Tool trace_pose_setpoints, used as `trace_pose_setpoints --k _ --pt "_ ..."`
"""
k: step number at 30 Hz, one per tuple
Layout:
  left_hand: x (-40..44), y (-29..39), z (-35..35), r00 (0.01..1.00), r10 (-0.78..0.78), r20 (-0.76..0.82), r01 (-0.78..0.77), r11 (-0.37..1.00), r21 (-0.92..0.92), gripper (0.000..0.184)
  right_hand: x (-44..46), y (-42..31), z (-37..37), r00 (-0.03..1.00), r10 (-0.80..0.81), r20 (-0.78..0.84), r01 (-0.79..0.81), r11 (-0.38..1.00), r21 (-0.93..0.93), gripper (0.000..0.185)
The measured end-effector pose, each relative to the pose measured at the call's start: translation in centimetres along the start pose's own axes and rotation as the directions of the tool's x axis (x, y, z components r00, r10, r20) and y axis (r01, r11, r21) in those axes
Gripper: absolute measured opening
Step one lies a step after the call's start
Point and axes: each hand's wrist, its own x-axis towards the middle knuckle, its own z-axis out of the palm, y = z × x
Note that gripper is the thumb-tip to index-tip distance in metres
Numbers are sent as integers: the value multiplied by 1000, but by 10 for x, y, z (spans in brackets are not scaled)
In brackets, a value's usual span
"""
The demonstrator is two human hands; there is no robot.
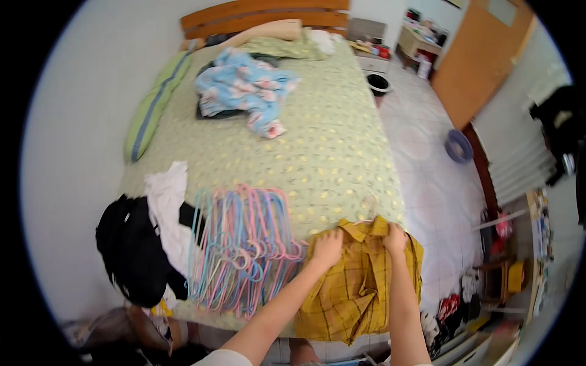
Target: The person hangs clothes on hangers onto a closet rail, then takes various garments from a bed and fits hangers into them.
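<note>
A yellow plaid shirt (pixel 351 293) lies at the near right corner of the bed, its collar pointing away from me. From the collar sticks up the hook of a pale hanger (pixel 372 206); the rest of that hanger is hidden in the shirt. My left hand (pixel 329 247) grips the cloth at the left shoulder, fingers closed. At the right shoulder my right hand (pixel 395 239) is closed on the same shirt. Just left of the shirt, a row of pink, blue and white hangers (pixel 244 244) is spread on the bed.
Black clothes (pixel 131 250) and a white garment (pixel 168 189) lie left of the hangers. A blue floral garment (pixel 244 82) rests farther up the green patterned bed (pixel 329 140). On the floor at right stand a purple basin (pixel 459 146) and a black bin (pixel 378 84).
</note>
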Motion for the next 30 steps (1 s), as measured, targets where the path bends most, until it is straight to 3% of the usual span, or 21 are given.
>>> trace_pose_setpoints --k 1,4,6,9,11,12,13,15,17,19,21,27,28,30 --pt "-5 5 -15 998 -10 68 13 999 -47 41 -4 4 1 1000 -17 -8 17 999 31 38" --pt "-24 3 -17 999 24 -29 -30 977 -211 29 -38 -15 -13 967 -49 -249 76 992 104 30" --pt "-40 3 -29 998 0 -63 -19 954 -301 24 -52 -20 -8 950 -93 -299 78 995 -62 19" --pt "-68 4 -63 993 -54 -102 5 903 -431 19 -80 -84 -26 956 4 -294 12 999 51 14" --pt "-87 -3 -86 983 -101 -152 15 874 -485 17 -95 -122 -30 931 -193 -311 271 933 235 14" --pt "-99 -9 -98 963 -137 -232 6 873 -488 19 -109 -154 -35 876 -280 -393 403 873 276 10" --pt "-108 -19 -109 960 -173 -220 48 875 -482 21 -129 -195 -57 947 -225 -230 306 850 428 5" --pt "-130 -46 -132 954 -237 -183 129 876 -464 25 -150 -236 -50 894 -386 -229 449 772 451 7" --pt "-160 -72 -159 912 -326 -250 161 844 -511 19 -180 -288 -58 860 -475 -189 498 694 520 10" --pt "-197 -100 -187 848 -395 -353 173 836 -520 15 -203 -329 -49 830 -532 -169 522 634 571 13" --pt "-234 -126 -212 799 -483 -357 254 810 -528 15 -231 -371 -47 816 -574 -71 476 597 646 12" --pt "-339 -222 -235 643 -596 -481 259 760 -596 19 -316 -483 -27 605 -793 -77 652 438 619 11" --pt "-358 -234 -247 654 -624 -428 304 734 -607 19 -330 -502 -22 573 -816 -74 667 411 622 11" --pt "-391 -260 -258 581 -670 -463 359 721 -593 15 -357 -538 -16 513 -857 -48 675 368 639 11"
